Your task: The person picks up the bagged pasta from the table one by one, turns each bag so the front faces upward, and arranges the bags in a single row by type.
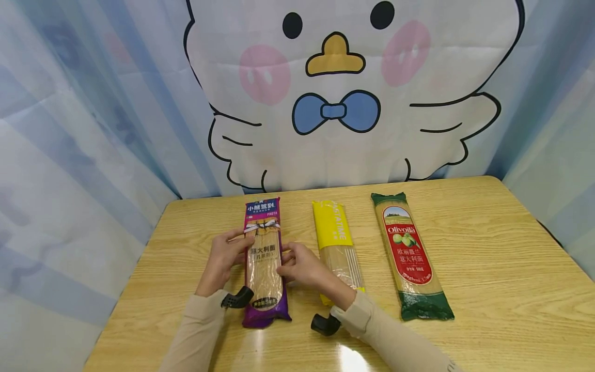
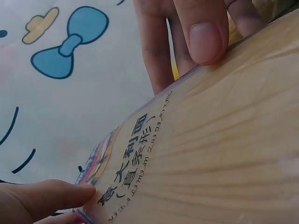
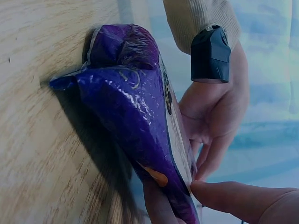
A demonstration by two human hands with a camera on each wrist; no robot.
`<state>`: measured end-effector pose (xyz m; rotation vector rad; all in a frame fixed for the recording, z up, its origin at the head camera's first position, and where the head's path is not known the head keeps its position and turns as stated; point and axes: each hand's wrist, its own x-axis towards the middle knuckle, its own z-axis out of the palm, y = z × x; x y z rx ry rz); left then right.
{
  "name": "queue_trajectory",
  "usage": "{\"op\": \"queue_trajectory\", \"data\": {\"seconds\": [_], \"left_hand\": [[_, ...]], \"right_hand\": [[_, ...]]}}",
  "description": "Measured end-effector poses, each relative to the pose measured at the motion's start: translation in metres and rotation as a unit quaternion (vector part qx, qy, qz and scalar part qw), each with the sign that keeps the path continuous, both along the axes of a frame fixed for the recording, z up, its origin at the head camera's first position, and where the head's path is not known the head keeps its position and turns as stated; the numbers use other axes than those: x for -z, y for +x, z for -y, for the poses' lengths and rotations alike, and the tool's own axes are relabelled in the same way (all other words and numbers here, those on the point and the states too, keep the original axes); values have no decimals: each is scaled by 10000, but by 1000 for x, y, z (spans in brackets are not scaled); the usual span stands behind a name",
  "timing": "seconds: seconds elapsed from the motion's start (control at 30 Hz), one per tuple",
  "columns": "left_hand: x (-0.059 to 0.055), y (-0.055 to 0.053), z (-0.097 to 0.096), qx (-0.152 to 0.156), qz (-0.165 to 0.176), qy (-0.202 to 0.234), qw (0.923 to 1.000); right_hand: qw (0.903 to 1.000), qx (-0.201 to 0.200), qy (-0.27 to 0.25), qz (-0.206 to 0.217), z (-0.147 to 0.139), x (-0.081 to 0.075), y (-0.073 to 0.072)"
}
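A purple spaghetti packet [image 1: 264, 274] with a clear front stands lengthwise at left of centre on the table. My left hand [image 1: 226, 257] grips its left edge, thumb on the printed front. From the opposite edge my right hand [image 1: 304, 264] holds it, with the thumb on top and other fingers along the side and underneath. In the right wrist view, the crumpled purple end [image 3: 124, 70] tilts over the wood, a shadow below it. Just right of my right hand lies a yellow spaghetti packet [image 1: 333, 227], partly covered by that wrist.
Farther right lies a green-ended spaghetti packet [image 1: 411, 253] with a red label, slightly slanted. The wooden table [image 1: 502, 248] meets a curtain [image 1: 334, 155] with a cartoon bird along its back edge. Black wrist mounts [image 1: 325, 324] stick out from both sleeves.
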<state>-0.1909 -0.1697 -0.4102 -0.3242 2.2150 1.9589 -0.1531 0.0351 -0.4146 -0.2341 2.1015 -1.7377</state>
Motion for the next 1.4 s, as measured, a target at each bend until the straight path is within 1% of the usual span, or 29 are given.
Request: {"op": "queue_trajectory", "data": {"seconds": [0.17,0.33,0.5,0.6,0.87,0.93,1.1,1.17,1.27,1.4], "left_hand": [[5,-1,1,51,138,-114,9998],[10,-2,3,93,234,-204,9995],[12,-2,3,125,212,-189,9995],[15,-2,4,163,199,-158,9995],[18,-2,6,247,220,-227,9992],[18,-2,6,210,180,-274,9992],[19,0,9,-32,-13,-368,9993],[19,2,11,-67,-78,-374,9992],[17,2,13,-28,-186,-301,9994],[13,3,14,43,-317,-226,9992]], "right_hand": [[9999,-18,148,-48,1,3,0],[9987,-79,406,-300,3,5,1],[9968,-90,641,-471,5,3,3],[9962,-116,689,-520,6,2,3],[9923,-156,1017,-683,6,6,6],[9923,-152,1020,-682,6,6,6],[9917,-66,1102,-652,4,6,7],[9924,-28,1068,-617,2,6,7],[9941,-33,929,-560,-1,6,6],[9945,-103,833,-624,-5,3,4]]}}
